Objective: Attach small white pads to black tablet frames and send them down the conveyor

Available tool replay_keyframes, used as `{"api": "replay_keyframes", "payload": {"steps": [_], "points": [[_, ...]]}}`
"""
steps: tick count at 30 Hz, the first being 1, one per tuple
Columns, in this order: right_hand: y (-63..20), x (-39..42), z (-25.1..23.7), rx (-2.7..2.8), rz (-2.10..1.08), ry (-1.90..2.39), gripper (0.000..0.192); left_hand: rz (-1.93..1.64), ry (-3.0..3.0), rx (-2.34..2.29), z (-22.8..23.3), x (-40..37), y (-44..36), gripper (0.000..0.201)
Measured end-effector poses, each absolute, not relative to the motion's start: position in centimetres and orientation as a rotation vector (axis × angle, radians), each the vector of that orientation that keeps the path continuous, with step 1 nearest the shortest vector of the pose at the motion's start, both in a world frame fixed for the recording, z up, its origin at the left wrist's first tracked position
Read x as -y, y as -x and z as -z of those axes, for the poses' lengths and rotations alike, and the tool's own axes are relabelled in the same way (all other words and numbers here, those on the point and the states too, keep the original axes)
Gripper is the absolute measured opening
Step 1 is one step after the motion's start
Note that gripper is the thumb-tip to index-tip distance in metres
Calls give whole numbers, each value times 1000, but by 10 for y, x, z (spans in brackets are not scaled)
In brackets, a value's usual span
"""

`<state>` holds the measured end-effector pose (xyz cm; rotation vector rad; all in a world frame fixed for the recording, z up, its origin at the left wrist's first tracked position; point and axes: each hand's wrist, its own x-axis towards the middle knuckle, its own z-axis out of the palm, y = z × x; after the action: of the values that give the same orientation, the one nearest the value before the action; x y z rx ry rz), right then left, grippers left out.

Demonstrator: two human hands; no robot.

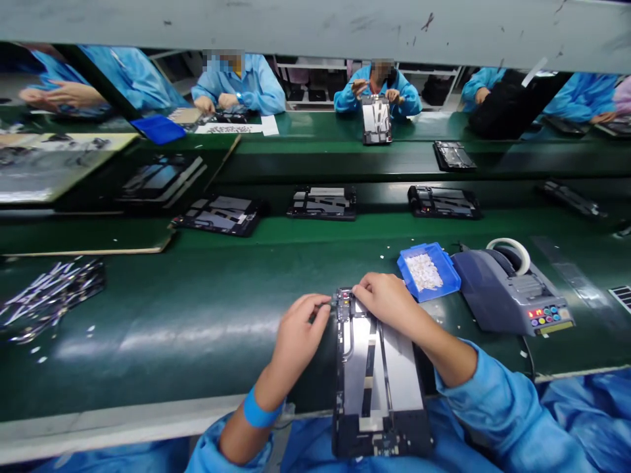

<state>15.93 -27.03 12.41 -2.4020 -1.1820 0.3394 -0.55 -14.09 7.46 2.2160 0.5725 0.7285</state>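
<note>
An opened tablet (404, 368) with silver battery panels, black flat cables and a small circuit board lies lengthwise in front of me, its near end over the table edge. At its far left corner, my left hand (298, 328) has thumb and index finger brought together around something too small to make out. My right hand (387, 299) is closed at the tablet's far end, curled fingertips on its top edge beside the circuit board. Part of that edge is hidden under the fingers. A blue wristband (261, 408) circles my left wrist.
A blue tray (446, 270) of small white pieces and a grey tape dispenser (497, 295) stand to the right. Thin strips (54, 295) are piled at left. Several opened tablets, including one tablet (323, 203), lie along the line ahead. Co-workers (241, 85) in blue sit opposite.
</note>
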Motion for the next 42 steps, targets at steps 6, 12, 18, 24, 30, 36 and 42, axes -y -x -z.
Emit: {"api": "replay_keyframes", "payload": {"steps": [6,12,18,24,30,36,42], "points": [[-156,256,-120,1209,-336,2535,23,-739,-2538,-238,-65,132,0,28],[-153,252,-118,1207,-317,2619,24,-750,-2658,-101,-59,127,-2,31],[-154,250,-121,1213,-341,2662,25,-614,-2913,-53,-66,123,-1,35],[-156,252,-119,1249,-348,2620,26,-419,-3249,165,-86,125,-5,39],[-159,277,-101,1420,-228,2342,19,-209,-3113,253,-106,106,-16,27],[-152,302,-83,1886,37,2214,34,-252,-2527,-58,-91,86,-19,36],[-153,291,-94,2010,26,2177,31,-87,-2384,-282,-98,98,-40,30]]}}
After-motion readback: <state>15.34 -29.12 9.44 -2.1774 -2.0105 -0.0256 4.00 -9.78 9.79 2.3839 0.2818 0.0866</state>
